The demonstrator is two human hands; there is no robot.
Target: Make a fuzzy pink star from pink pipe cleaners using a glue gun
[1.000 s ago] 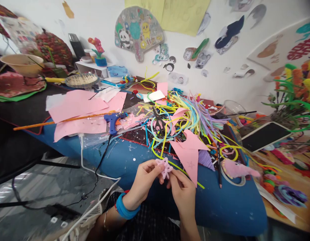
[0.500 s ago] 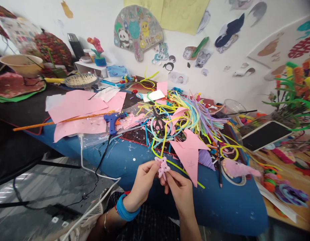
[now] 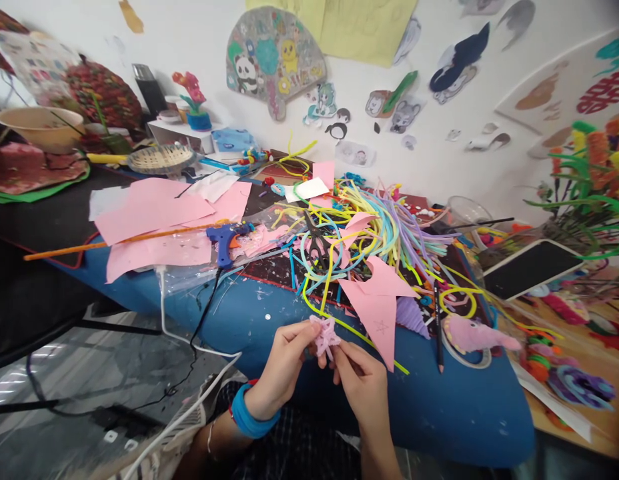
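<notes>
The left hand and right hand each grip the pink star between thumb and fingers, holding it in front of the table's near edge. Relative to the table, the glue gun, scissors and pipe cleaners lie on its top; the pencil lies near its front edge, beside the pink plush-like piece.

Single head-worn view, looking forward and down past the hands, edges seemingly stretched
</notes>
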